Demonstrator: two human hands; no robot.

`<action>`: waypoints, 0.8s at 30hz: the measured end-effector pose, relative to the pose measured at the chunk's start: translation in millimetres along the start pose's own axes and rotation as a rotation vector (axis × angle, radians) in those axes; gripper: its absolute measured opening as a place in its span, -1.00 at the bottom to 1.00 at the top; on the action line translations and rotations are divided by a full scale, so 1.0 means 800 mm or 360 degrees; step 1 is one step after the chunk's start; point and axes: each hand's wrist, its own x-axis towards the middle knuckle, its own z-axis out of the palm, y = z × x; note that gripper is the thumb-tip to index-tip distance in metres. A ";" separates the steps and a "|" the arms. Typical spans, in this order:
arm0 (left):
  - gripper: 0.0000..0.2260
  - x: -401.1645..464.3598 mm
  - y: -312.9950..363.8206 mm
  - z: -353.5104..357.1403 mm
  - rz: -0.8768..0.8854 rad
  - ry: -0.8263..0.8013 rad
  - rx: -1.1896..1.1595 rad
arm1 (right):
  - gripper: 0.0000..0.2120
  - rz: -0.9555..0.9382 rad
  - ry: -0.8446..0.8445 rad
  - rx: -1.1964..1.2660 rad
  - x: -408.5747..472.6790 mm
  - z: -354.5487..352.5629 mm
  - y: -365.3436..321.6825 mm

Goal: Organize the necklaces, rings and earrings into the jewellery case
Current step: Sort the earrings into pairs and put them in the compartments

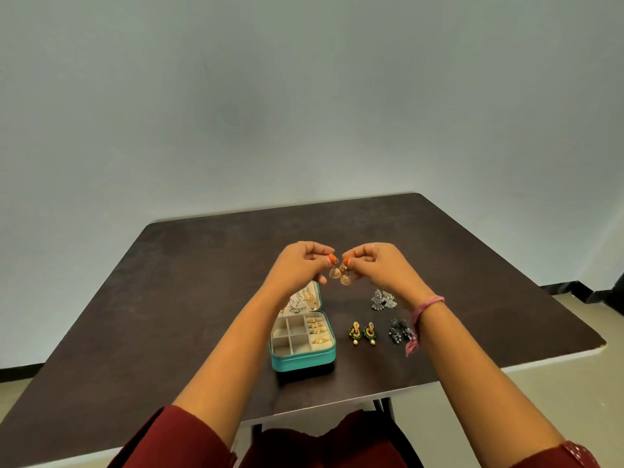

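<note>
Golden, bell-shaped earrings (341, 273) hang between the two hands, raised above the dark brown table (189, 282). From the head view, the left hand (302, 265) pinches the top of one earring with thumb and forefinger, its other fingers curled under; the right hand (378, 265) pinches the other in the same way, and the two bells dangle touching each other just below the fingertips. A pink thread band (426, 306) circles the right wrist.

Below and slightly nearer than the hands, under the left forearm, sits the teal jewellery case (304, 358), open, its lid (305, 298) propped up behind and holding silvery chains. Gold rings (317, 329) fill the case's right-hand column; the other compartments look bare.

To the right of the case, loose on the table, lie a silver fan-shaped pair (383, 299) nearest the right hand, a green and gold pair (362, 332) just beside the case, and a dark grey pair (400, 330) partly hidden behind the right wrist.
</note>
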 end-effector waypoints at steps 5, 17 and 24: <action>-0.86 -0.024 0.009 -0.029 -0.0010 0.0029 -0.0238 | -0.87 -0.0021 -0.0099 0.0436 -0.014 -0.002 -0.017; -0.87 -0.073 -0.017 -0.070 0.0030 0.0102 -0.0054 | -0.87 0.0026 0.0054 0.0728 -0.050 0.052 -0.025; -0.88 -0.095 -0.047 -0.080 -0.0034 0.0115 0.0199 | -0.85 0.0216 -0.0028 0.0989 -0.065 0.086 -0.011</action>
